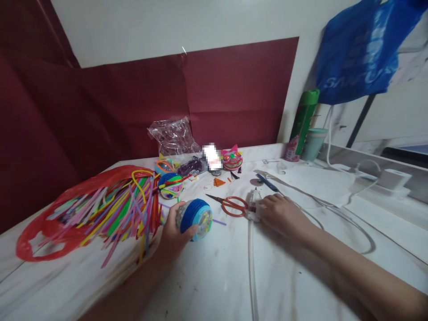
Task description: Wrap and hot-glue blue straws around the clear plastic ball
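My left hand [175,234] is wrapped round a clear ball [197,218] banded with dark and light blue, with bits of yellow showing through its side. The fingers of my right hand [276,211] are closed on a clear-bodied hot glue gun [254,205] lying on the table, its nozzle pointing away from me. A long whitish strip [251,267] runs from the glue gun towards me. Orange-handled scissors [234,206] lie just left of the glue gun, blades pointing left. Behind my left hand sits a ball covered in coloured strips [171,185].
A red plastic bag [30,243] spills coloured pipe cleaners [113,209] at left. Along the back are a pink cat-like ball [232,159], clear wrapping [175,136] and orange scraps [219,182]. A blue pen-like tool [266,182], looping cable [354,227], green can [302,125] and cup [314,145] stand or lie right.
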Action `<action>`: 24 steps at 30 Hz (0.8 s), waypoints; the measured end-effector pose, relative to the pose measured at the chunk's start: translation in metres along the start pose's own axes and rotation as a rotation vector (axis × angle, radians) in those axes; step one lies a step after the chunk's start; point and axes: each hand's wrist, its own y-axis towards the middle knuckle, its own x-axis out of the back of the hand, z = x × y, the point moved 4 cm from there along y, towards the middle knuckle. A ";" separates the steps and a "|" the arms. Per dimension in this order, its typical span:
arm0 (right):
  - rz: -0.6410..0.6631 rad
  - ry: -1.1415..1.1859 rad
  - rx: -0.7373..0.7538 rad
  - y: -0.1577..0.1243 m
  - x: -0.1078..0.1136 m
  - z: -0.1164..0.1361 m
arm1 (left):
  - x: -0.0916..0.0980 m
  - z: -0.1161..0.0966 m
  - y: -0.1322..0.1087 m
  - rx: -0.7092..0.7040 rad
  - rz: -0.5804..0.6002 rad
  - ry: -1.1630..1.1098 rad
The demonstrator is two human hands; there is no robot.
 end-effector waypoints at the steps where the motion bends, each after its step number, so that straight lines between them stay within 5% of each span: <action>1: -0.076 0.084 0.072 0.001 0.008 0.013 | -0.001 -0.002 -0.001 -0.016 0.001 0.023; 5: -0.252 0.415 0.443 0.002 0.030 0.077 | -0.004 -0.003 -0.003 -0.027 0.018 0.086; 9: -0.394 0.407 0.571 0.004 0.029 0.117 | -0.005 -0.004 -0.004 -0.073 0.026 0.122; 24: -0.355 0.423 0.468 0.006 0.007 0.123 | -0.006 -0.012 -0.003 -0.132 0.060 0.188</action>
